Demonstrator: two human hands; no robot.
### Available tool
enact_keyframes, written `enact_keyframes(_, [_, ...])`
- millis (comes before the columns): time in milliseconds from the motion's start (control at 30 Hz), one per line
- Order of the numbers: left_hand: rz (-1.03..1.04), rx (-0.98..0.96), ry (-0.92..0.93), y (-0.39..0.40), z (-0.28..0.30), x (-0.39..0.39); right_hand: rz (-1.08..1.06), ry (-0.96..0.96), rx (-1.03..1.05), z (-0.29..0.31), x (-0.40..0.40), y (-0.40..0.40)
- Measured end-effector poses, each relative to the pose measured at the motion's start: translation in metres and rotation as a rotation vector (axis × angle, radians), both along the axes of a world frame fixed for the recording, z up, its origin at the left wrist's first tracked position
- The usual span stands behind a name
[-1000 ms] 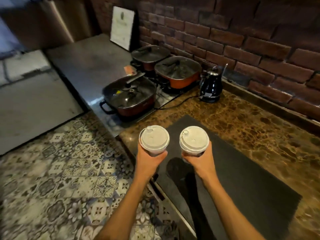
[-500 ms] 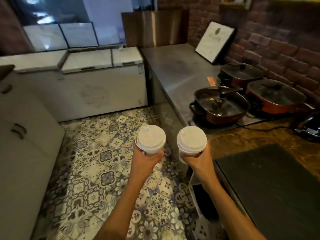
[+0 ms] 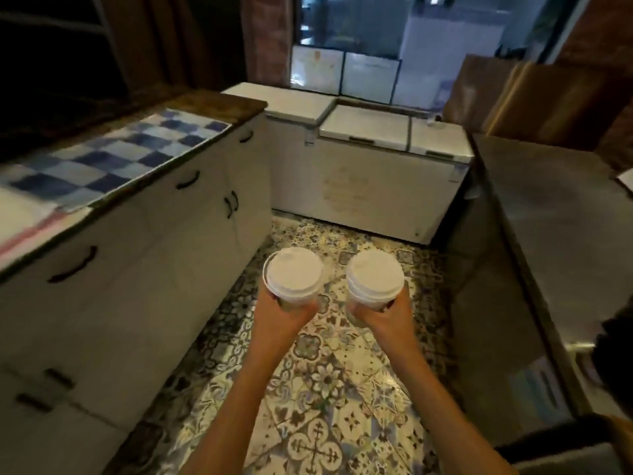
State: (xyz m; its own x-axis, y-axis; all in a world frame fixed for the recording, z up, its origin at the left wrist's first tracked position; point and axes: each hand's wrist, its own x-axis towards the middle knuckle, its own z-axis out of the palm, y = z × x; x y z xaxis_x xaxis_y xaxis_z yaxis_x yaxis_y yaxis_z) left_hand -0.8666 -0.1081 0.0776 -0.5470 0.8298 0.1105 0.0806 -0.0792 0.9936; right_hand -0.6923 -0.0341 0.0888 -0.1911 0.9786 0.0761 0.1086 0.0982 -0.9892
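Note:
Two takeaway cups with white lids are held upright side by side over the patterned tile floor. My left hand (image 3: 279,320) grips the left cup (image 3: 294,274) from below and behind. My right hand (image 3: 388,315) grips the right cup (image 3: 375,277) the same way. The two cups are a small gap apart. Their lower bodies are hidden by my fingers.
White cabinets (image 3: 144,255) with black handles line the left, topped by a blue checkered cloth (image 3: 120,159). A white chest freezer (image 3: 370,180) stands straight ahead. A steel counter (image 3: 555,214) runs along the right. Patterned floor tiles (image 3: 329,389) form an aisle between them.
My view has swung left, away from the marble counter and the pots toward the freezer and the white cabinets. Both hands still carry the cups at the same height in front of me.

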Motion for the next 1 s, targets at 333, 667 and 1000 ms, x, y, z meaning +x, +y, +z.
enact_keyframes(333, [0.421,-0.052,0.119,0.015,-0.002,-0.173,0.394,0.074,-0.014,-0.011,-0.209,0.075])
enact_keyframes(667, [0.800,-0.072,0.102,0.016,0.024,-0.294,0.757,0.092,0.003,0.003,-0.392,0.125])
enact_keyframes(1000, [1.047,-0.019,0.153,-0.037,0.052,-0.416,1.003,0.097,-0.013,0.018,-0.563,0.084])
